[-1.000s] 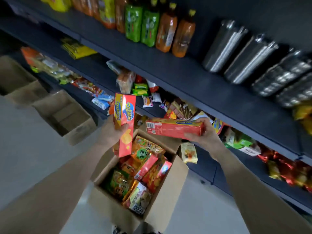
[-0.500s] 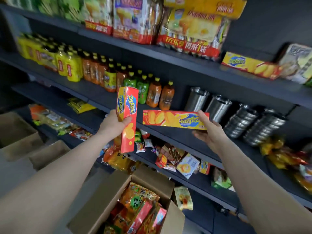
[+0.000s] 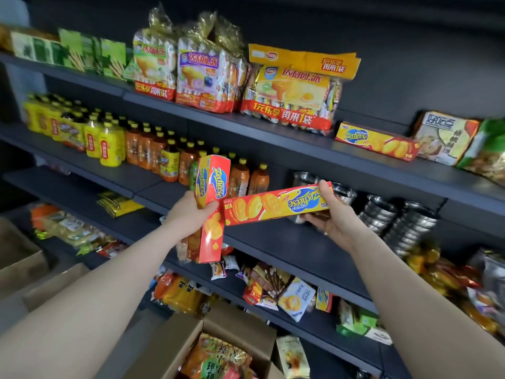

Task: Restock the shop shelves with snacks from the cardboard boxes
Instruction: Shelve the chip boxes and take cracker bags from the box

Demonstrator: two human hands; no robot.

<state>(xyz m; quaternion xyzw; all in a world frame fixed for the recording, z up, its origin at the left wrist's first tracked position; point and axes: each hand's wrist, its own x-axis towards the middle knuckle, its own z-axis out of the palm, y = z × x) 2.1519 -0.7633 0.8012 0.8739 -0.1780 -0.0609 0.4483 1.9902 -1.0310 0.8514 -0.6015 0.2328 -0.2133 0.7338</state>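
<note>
Clamping the upright box (image 3: 214,181) mid-length, left fingers (image 3: 209,208) wrap it; right fingers (image 3: 325,190) pinch the level box (image 3: 273,206).

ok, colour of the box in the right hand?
The box is red and yellow, with a biscuit print; head view.

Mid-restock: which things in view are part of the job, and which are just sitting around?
Job in hand:
- upright Zecheese box, held in the left hand
- sideways Zecheese box, held in the right hand
- matching Zecheese box, already shelved
- open cardboard box of snacks

Just there:
- drink bottles
- stacked steel cups
- bagged cakes
</note>
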